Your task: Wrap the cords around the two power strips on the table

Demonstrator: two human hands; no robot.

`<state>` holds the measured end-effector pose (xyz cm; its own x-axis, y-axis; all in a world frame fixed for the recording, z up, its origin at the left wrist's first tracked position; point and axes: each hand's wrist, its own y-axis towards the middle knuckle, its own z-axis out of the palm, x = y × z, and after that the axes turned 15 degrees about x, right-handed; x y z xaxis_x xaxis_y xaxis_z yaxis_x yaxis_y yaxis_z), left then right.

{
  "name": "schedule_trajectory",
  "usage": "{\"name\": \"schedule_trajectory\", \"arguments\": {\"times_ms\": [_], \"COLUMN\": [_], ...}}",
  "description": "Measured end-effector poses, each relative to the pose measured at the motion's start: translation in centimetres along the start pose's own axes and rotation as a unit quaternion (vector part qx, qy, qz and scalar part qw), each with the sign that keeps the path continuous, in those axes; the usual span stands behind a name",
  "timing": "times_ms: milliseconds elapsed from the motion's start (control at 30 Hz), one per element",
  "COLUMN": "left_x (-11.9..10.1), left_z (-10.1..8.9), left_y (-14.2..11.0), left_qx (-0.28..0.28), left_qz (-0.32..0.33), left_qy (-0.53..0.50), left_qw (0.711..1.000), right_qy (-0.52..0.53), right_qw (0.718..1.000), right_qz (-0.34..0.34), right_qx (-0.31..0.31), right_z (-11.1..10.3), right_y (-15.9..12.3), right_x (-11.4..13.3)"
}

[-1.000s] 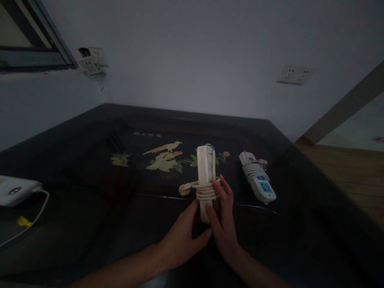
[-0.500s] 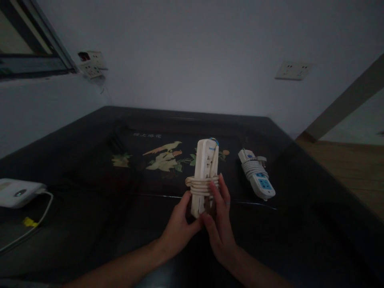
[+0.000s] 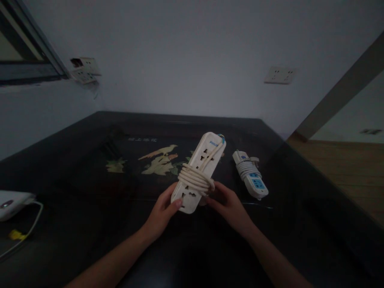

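A white power strip [image 3: 207,156] with a PHILIPS mark is held above the dark table, its top tilted to the right. Its own cream cord [image 3: 196,179] is wound round the middle in several turns. My left hand [image 3: 164,208] grips the lower left end, thumb on the socket face and the other fingers hidden behind. At the lower right side, my right hand [image 3: 229,204] closes on the strip and the edge of the coiled cord; its fingertips are partly hidden. To the right lies a second power strip [image 3: 251,176] with blue sockets and a grey cord wrapped round it.
The black table [image 3: 90,236] carries a bird and flower picture [image 3: 159,160]. At the left edge sits a white device [image 3: 15,202] with a white cable [image 3: 37,216] and a yellow tag [image 3: 17,235]. Wall sockets [image 3: 280,75] are on the wall behind.
The held power strip has turned, showing its socket face more fully and leaning right. My right hand has shifted from the front of the cord to the strip's right side. The view moved slightly.
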<state>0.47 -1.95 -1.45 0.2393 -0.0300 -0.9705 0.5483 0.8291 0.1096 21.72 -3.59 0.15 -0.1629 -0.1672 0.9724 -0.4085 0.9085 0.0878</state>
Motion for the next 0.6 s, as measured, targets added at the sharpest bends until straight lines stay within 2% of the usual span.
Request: {"name": "schedule_trajectory", "arguments": {"times_ms": [133,267,333,433,500,600], "left_x": [-0.5,-1.1,-1.3,-1.2,-1.2,-1.3], "left_z": [0.1,0.7,0.8,0.5,0.1,-0.7], "left_y": [0.6,1.0,1.1,1.2,1.4,1.7], "left_qx": [-0.03,-0.043,-0.044,-0.054,-0.063,-0.074], "left_qz": [-0.005,-0.021,-0.03,-0.042,-0.05,-0.054], "left_qy": [-0.064,-0.106,-0.104,-0.073,-0.037,0.038], "left_qw": [0.997,0.993,0.993,0.995,0.996,0.995], "right_qy": [0.023,0.134,0.182,0.208,0.19,0.104], "right_qw": [0.998,0.985,0.977,0.972,0.977,0.992], "right_qz": [0.028,0.034,0.036,0.057,0.069,0.073], "right_qx": [0.058,0.103,0.105,0.097,0.073,-0.017], "right_z": [0.9,1.6,2.1,2.8,2.9,1.9], "right_y": [0.1,0.1,0.0,-0.2,-0.2,-0.1], "right_x": [0.2,0.1,0.0,-0.4,-0.7,-0.6]}}
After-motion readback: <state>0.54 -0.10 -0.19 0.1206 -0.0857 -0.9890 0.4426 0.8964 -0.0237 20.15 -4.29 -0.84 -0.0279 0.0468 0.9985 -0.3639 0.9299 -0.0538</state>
